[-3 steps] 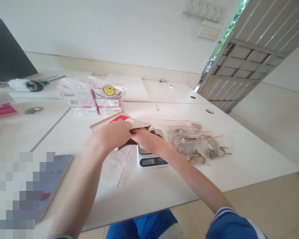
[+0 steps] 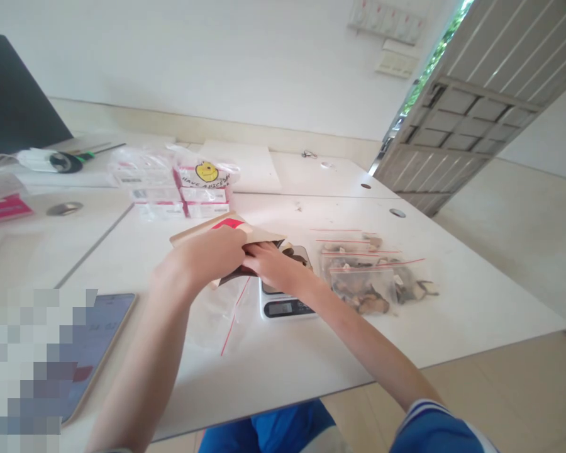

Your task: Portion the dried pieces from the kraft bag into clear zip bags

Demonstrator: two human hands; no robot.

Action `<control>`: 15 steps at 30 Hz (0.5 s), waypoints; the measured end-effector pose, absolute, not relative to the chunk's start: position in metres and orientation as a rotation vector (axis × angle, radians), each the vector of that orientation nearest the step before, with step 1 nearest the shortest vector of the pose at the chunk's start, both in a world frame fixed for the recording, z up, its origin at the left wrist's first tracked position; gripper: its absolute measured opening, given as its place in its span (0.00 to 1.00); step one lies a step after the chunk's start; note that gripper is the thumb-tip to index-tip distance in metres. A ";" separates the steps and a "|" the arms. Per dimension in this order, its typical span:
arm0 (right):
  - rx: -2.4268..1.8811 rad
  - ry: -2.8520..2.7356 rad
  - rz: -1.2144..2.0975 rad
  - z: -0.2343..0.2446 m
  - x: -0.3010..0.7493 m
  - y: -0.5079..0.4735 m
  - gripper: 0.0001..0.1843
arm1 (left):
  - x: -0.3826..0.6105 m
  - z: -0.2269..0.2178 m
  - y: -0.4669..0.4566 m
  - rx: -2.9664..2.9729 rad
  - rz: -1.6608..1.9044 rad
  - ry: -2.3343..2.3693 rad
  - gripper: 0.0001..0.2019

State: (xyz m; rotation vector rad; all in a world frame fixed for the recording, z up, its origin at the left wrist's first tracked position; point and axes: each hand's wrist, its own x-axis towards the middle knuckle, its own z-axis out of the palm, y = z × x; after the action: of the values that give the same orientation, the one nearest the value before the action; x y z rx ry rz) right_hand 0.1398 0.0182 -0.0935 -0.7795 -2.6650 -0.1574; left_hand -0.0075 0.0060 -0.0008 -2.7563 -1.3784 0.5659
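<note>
My left hand [image 2: 221, 245] is closed on a brown paper bag [image 2: 193, 236] with a red patch, tilted with its dark mouth toward the right. My right hand [image 2: 276, 264] is at that mouth, fingers together and curled; their tips are hidden in the bag, and what they hold cannot be made out. Beneath my right hand stands a white kitchen scale [image 2: 285, 309] with a small display. Brown dried pieces [image 2: 295, 255], like dried mushroom, lie on its platform, partly covered by the hand. A clear zip bag [image 2: 221, 321] with a red seal line lies below the paper bag.
Several zip bags of dried pieces [image 2: 363, 289] lie right of the scale. Plastic-wrapped pink and white boxes [image 2: 179, 185] stand behind. A phone or tablet [image 2: 106, 333] lies at left, partly pixelated. The table's front edge [image 2: 264, 412] runs close to my lap.
My right hand has shifted slightly left, toward the paper bag's mouth. My left hand still grips the bag, almost unmoved.
</note>
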 end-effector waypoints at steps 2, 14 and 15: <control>-0.746 -2.629 -0.206 -0.098 0.139 0.021 0.11 | -0.012 -0.002 0.010 -2.747 0.606 -1.229 0.16; -0.757 -2.173 0.035 -0.110 0.154 0.028 0.08 | -0.020 -0.005 0.020 -2.631 0.620 -1.051 0.13; -0.800 -2.056 0.105 -0.111 0.158 0.025 0.08 | -0.021 -0.005 0.020 -2.642 0.615 -1.080 0.13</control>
State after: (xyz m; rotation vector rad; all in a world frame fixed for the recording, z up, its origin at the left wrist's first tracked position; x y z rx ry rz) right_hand 0.1576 0.0251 -0.1108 -0.8001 -2.0555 0.1048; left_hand -0.0213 0.0205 -0.0045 -2.6420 -1.0798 0.6153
